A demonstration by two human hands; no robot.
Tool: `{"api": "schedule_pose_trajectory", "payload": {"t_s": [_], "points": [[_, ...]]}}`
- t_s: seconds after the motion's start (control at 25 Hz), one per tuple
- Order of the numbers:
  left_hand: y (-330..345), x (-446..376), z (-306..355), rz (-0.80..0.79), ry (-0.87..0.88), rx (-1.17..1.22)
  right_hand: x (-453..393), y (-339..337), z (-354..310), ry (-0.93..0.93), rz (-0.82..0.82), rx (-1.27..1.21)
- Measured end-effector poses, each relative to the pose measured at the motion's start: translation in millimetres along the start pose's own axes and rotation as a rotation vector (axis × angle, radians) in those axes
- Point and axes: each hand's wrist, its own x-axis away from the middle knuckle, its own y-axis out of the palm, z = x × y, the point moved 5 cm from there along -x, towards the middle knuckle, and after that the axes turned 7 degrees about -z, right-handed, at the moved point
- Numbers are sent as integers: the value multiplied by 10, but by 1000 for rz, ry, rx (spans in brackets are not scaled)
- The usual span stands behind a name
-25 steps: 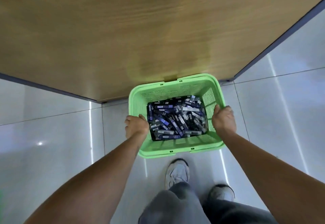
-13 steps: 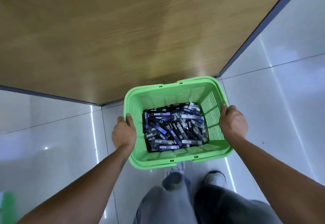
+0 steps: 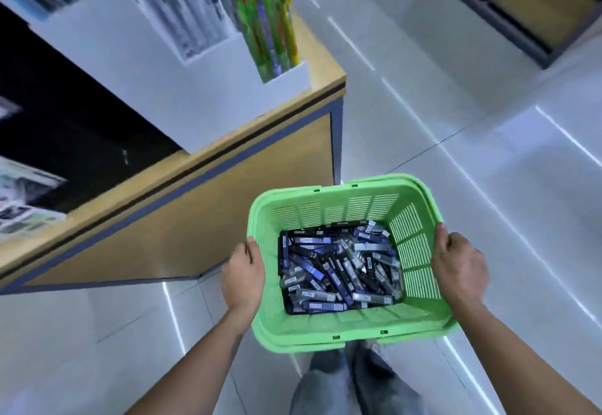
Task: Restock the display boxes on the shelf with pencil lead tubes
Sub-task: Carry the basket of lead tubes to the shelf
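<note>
Between your two hands, low and right of centre, you carry a green basket (image 3: 329, 326) with slotted walls and a thick rolled rim. Your left hand (image 3: 242, 276) grips the left rim, thumb hooked over the edge and fingers curled under it out of sight. Your right hand (image 3: 459, 268) clamps the right rim the same way, thumb on top and fingers wrapped round the outside.

On the basket's floor lies a loose heap of tubes (image 3: 338, 268): slim, flat, oblong cases, dark blue, black and pale grey, thrown across one another at all angles. A few bear white lettering, mostly too blurred to read. The heap covers the floor but sits well below the rim.

Far and left stands a wood-fronted shelf (image 3: 228, 193) with a dark edge strip. On its top sit white boxes (image 3: 286, 80), the nearest corner one holding upright coloured pens (image 3: 267, 23). Below the basket you see your grey trousers (image 3: 325, 388) and the pale, glossy floor (image 3: 488, 154).
</note>
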Motion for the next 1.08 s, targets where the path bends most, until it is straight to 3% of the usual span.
{"api": "schedule_pose_trajectory", "payload": {"t_s": [0.16,0.48,0.68,1.08], "points": [[-197,125,1004,-49,163,5,103,-997,91,82,143,-99],[-24,251,2848,-170,540,-25,231,-2281,608,296,409,-221],[521,348,3858,-254,691,-97,45,-2798,1091,429,484,-299],[1991,763,6219,-351,814,-143,-1293,-4081,2056,606,545,-361]]}}
